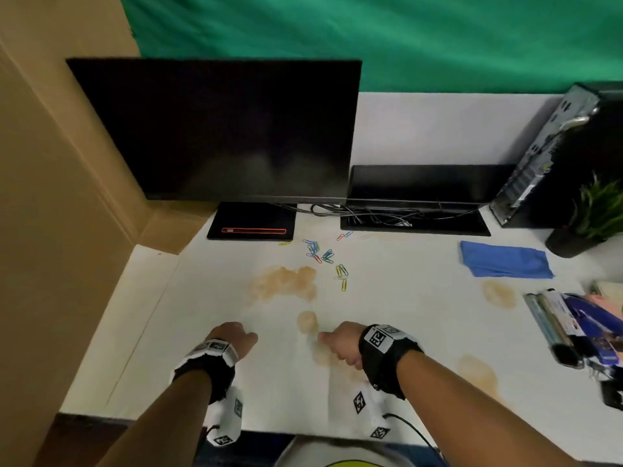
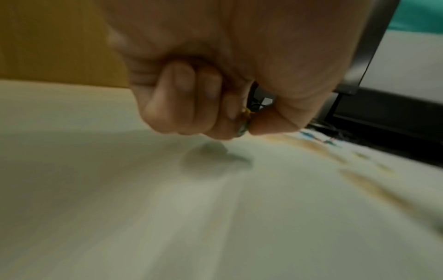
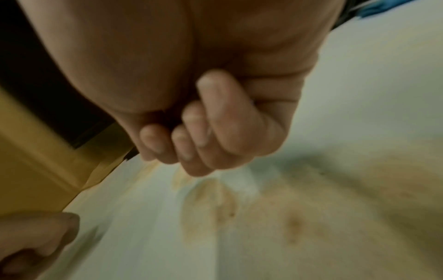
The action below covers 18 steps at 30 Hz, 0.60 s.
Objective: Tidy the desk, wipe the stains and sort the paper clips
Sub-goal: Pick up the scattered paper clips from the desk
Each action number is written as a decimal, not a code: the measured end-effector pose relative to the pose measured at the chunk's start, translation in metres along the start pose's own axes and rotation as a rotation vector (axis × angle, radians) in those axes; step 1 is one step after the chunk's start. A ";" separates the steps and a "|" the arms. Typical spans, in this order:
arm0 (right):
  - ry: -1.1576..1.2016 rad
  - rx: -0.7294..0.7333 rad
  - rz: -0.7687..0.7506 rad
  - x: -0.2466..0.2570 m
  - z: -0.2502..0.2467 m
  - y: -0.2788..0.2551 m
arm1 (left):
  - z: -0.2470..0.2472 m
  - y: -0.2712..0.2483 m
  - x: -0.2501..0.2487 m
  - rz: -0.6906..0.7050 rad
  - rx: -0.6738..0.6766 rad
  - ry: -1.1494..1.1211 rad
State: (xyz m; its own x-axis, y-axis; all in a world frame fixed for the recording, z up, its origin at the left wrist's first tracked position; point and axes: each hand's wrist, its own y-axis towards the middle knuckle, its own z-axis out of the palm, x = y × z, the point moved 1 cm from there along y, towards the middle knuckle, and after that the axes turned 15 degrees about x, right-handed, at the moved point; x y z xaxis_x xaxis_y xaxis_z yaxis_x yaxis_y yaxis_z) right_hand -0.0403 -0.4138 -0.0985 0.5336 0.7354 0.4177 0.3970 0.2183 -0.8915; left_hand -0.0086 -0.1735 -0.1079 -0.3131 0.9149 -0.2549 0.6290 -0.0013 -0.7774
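I am sorting clips: left hand [image 2: 239, 85] pinching a few gathered paper clips [image 2: 244, 125], right hand [image 3: 203, 113] curled, apparently empty, next reaching for the scattered clips [image 1: 323, 256] on the counter [image 1: 404, 298].

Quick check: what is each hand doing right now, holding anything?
Left hand: fingers curled, pinching something small, apparently paper clips.
Right hand: fingers curled into a fist, nothing visibly held.

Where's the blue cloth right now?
In the head view the blue cloth lies flat on the right side of the desk, in front of the potted plant and right of the scattered paper clips.
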 end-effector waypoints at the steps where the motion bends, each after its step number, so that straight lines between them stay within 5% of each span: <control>1: 0.087 0.006 -0.008 -0.008 -0.004 -0.004 | 0.002 -0.003 -0.015 0.025 0.049 -0.102; 5: 0.241 -0.002 -0.010 -0.048 -0.020 -0.022 | 0.019 -0.017 -0.071 0.120 0.223 -0.652; 11: 0.273 -0.105 0.054 -0.123 -0.050 -0.050 | 0.056 -0.045 -0.172 0.392 0.386 -0.832; 14: 0.387 -0.121 0.024 -0.163 -0.062 -0.064 | 0.078 -0.053 -0.215 0.425 0.446 -0.831; 18: 0.287 -0.181 0.079 -0.227 -0.079 -0.090 | 0.115 -0.059 -0.273 0.319 0.469 -0.496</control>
State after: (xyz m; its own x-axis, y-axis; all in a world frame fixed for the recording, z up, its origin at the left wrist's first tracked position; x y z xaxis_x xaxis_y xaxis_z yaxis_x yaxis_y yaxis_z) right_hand -0.1381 -0.6509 -0.0995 0.7463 0.5293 0.4037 0.4579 0.0319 -0.8884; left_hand -0.0421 -0.4700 -0.0587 -0.5198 0.5525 -0.6516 0.4086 -0.5091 -0.7575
